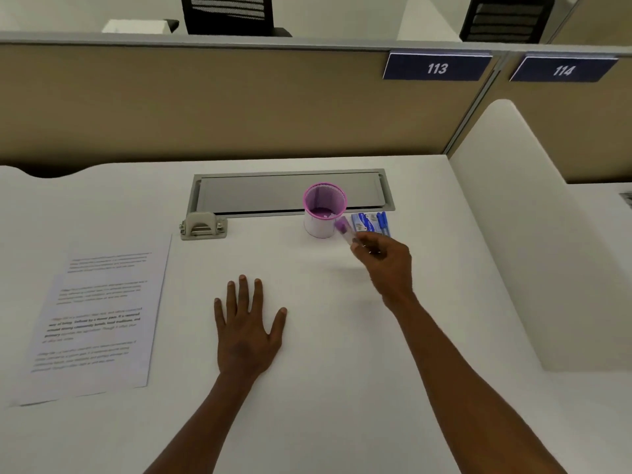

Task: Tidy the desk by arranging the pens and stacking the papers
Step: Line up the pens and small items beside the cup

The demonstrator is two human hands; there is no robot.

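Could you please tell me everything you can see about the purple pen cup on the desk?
The pen cup is a round, upright mesh holder, apparently metal, with a pink-purple rim and inner wall; its outer side looks paler. It seems to hold no pens, only a few small pale bits on its bottom. It stands on the white desk, its far side over the grey cable tray lid. Just right of it, the right hand holds a purple-capped pen close to its rim; contact is unclear.

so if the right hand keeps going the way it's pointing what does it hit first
Probably the pink pen cup: the right hand holds a purple-tipped pen aimed up-left at the cup's near wall, just below its rim. Depth is unclear.
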